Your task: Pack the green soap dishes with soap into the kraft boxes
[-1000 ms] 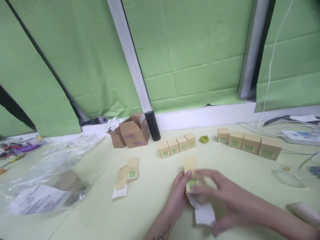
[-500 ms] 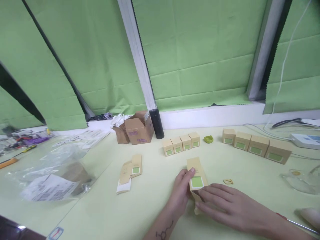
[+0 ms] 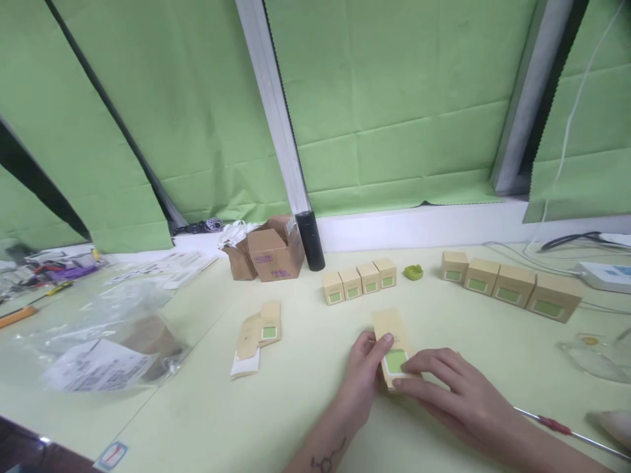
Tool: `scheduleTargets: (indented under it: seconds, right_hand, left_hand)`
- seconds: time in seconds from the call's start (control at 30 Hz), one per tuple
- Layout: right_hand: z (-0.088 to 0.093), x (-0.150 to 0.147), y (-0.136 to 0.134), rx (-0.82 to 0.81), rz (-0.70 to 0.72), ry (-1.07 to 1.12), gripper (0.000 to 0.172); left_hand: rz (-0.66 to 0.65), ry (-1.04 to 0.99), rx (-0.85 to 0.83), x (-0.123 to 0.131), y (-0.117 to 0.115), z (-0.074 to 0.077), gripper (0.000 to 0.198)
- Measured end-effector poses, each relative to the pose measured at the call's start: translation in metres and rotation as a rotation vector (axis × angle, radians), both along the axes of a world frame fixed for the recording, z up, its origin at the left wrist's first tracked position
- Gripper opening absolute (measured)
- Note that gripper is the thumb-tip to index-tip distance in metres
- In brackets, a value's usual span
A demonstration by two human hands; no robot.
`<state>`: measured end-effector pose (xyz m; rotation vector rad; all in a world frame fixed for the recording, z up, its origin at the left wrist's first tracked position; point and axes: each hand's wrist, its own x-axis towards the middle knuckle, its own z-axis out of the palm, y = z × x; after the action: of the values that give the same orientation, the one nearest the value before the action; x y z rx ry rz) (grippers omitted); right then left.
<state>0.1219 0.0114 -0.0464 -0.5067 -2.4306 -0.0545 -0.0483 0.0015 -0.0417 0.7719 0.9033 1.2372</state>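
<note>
A small kraft cardboard box (image 3: 395, 360) with a green label lies tilted above the table in front of me. My left hand (image 3: 363, 374) is closed round its left side, thumb on the top face. At the near end, my right hand (image 3: 451, 391) has its fingers bent against the box, thumb at the near edge and fingertips by the label. The near end looks closed. Behind the box stands a row of several smaller kraft boxes (image 3: 361, 282). To the left lie flat unfolded kraft cartons (image 3: 259, 332).
Larger kraft boxes (image 3: 513, 287) stand at right, past a green clay-like lump (image 3: 413, 271). A red-handled metal tool (image 3: 556, 425) lies beside my right forearm. Further off are a brown carton (image 3: 276, 255), a black cylinder (image 3: 310, 242), a plastic bag (image 3: 148, 341) and a clear dish (image 3: 591, 355).
The near flap, hanging open before, is now folded in. My right hand has shifted its fingers up onto the near end, and the small gold-coloured piece beside it is now hidden.
</note>
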Motion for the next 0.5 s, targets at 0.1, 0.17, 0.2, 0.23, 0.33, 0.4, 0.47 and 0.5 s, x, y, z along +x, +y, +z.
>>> scheduleTargets:
  seconds: [0.1,0.17,0.2,0.23,0.33,0.4,0.47,0.5]
  right_hand:
    - [0.005,0.001,0.001,-0.130,-0.004,0.074,0.026]
    - [0.012,0.005,0.002,-0.259,-0.037,0.124,0.034]
    - [0.016,0.009,0.002,-0.347,-0.066,0.153,0.042]
    - [0.020,0.013,0.002,-0.453,-0.095,0.191,0.049]
    - [0.024,0.023,-0.003,-0.778,-0.150,0.319,0.042]
    - [0.021,0.027,-0.008,-0.915,-0.192,0.385,0.030]
    - [0.016,0.028,-0.011,-0.982,-0.246,0.462,0.036]
    - [0.014,0.028,-0.012,-1.000,-0.262,0.501,0.042]
  left_hand:
    - [-0.043,0.000,0.030,0.001,-0.003,0.005,0.030]
    - [-0.057,0.014,0.093,0.002,-0.006,0.008,0.027]
    - [-0.062,0.033,0.138,0.003,-0.007,0.008,0.026]
    - [-0.066,0.067,0.191,0.005,-0.009,0.007,0.025]
    - [-0.092,0.255,0.344,0.010,-0.013,-0.003,0.031]
    - [-0.140,0.395,0.395,0.013,-0.016,-0.012,0.038]
    - [-0.198,0.480,0.404,0.015,-0.019,-0.019,0.043]
    - [-0.212,0.501,0.399,0.016,-0.020,-0.021,0.044]
